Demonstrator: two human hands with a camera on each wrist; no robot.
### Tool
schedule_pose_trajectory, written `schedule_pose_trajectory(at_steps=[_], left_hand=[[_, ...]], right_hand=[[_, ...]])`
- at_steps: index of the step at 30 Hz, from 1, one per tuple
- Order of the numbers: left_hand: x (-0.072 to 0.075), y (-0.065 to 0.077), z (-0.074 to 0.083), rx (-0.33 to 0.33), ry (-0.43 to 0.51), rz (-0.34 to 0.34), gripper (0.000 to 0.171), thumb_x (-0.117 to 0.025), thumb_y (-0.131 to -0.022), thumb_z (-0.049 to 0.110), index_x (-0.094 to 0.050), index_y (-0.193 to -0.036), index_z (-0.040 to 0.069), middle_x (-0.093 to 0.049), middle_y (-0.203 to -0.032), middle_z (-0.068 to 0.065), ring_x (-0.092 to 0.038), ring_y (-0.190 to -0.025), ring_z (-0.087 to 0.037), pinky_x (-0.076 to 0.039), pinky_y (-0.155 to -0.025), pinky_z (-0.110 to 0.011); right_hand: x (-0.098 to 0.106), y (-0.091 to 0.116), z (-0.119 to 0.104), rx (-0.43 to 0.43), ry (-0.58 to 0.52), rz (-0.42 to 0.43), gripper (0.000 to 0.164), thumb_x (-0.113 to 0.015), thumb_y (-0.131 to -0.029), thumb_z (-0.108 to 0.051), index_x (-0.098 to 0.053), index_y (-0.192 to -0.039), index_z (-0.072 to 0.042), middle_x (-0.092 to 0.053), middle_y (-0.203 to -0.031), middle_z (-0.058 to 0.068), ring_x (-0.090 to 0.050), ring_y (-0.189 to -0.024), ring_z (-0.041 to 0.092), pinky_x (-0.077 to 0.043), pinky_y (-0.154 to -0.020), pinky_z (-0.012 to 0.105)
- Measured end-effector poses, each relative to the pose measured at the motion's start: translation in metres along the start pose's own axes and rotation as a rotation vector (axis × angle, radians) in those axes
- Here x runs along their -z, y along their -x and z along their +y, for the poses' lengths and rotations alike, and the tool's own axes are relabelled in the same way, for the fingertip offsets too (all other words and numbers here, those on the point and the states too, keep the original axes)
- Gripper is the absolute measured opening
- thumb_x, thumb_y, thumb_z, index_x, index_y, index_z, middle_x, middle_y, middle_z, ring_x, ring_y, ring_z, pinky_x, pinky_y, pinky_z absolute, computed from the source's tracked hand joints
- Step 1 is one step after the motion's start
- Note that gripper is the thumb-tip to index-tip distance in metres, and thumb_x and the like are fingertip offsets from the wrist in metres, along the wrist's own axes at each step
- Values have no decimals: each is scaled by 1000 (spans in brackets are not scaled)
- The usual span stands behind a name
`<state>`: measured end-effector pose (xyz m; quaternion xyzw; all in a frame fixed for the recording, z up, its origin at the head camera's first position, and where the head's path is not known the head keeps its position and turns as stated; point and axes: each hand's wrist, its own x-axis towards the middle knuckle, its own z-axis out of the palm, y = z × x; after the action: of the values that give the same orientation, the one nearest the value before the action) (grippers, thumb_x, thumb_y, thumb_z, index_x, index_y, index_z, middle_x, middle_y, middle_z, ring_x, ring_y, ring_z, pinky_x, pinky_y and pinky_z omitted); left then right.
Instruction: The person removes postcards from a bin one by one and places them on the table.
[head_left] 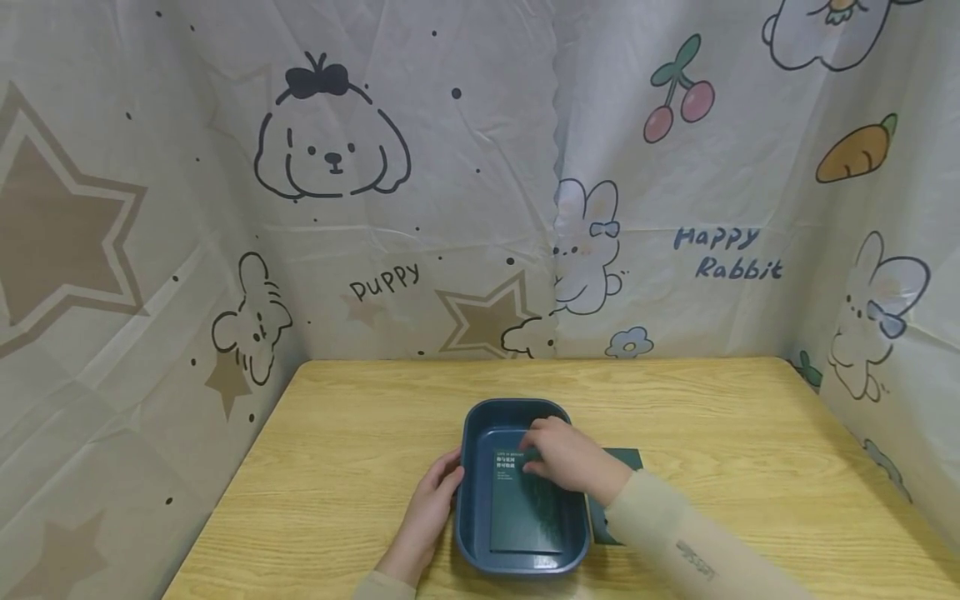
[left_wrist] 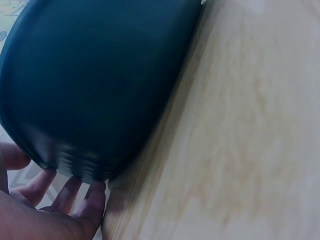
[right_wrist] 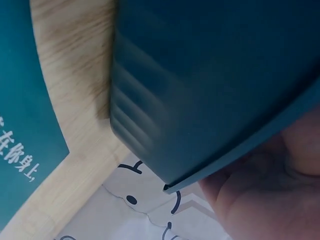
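Note:
A deep blue plastic bin [head_left: 472, 533] with rounded corners stands on the wooden table. Inside it lies a dark green booklet [head_left: 517, 517], with white lettering near its upper left. My left hand [head_left: 429, 508] holds the bin's left side, its fingertips [left_wrist: 75, 182] against the outer wall and its thumb at the rim. Over the right wall reaches my right hand [head_left: 566, 457], bent fingers and thumb at the booklet's upper right corner. Whether they pinch it I cannot tell. In the right wrist view the bin's rim hides the fingertips of that hand.
A second green sheet or booklet [head_left: 626, 460] lies on the table right of the bin, partly under my right forearm; white characters show on it [right_wrist: 20, 160]. Behind the wooden table [head_left: 360, 433] and along its sides hangs a printed curtain [head_left: 480, 167].

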<state>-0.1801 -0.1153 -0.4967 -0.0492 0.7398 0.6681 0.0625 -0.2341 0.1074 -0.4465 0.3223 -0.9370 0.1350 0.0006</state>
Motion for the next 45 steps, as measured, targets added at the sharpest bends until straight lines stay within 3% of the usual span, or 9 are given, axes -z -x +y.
schedule_pose_trajectory(at_steps=[12, 25, 45], left_hand=[[0, 0, 1, -1, 1, 1, 46, -46, -99, 31, -47, -139, 9, -45, -144, -21, -45, -123, -32, -42, -97, -51], [1, 0, 0, -4, 1, -5, 46, -45, -100, 31, -46, -140, 9, -44, -145, -20, -43, -125, -32, -42, -99, -52], [1, 0, -1, -8, 2, -15, 48, -45, -100, 33, -45, -141, 8, -43, -145, -22, -42, -126, -34, -40, -102, -53]], right_hand=[[-1, -8, 0, -26, 139, -85, 39, -79, -74, -30, -72, -106, -10, -68, -101, 6, -53, -89, 20, -53, -82, 39], [-7, -10, -1, -21, 291, -78, 40, -82, -69, -35, -74, -95, -6, -68, -93, 8, -50, -79, 20, -51, -75, 37], [-9, -12, 1, -30, 306, -63, 41, -82, -68, -35, -73, -95, -5, -70, -91, 8, -52, -78, 21, -52, -75, 38]])
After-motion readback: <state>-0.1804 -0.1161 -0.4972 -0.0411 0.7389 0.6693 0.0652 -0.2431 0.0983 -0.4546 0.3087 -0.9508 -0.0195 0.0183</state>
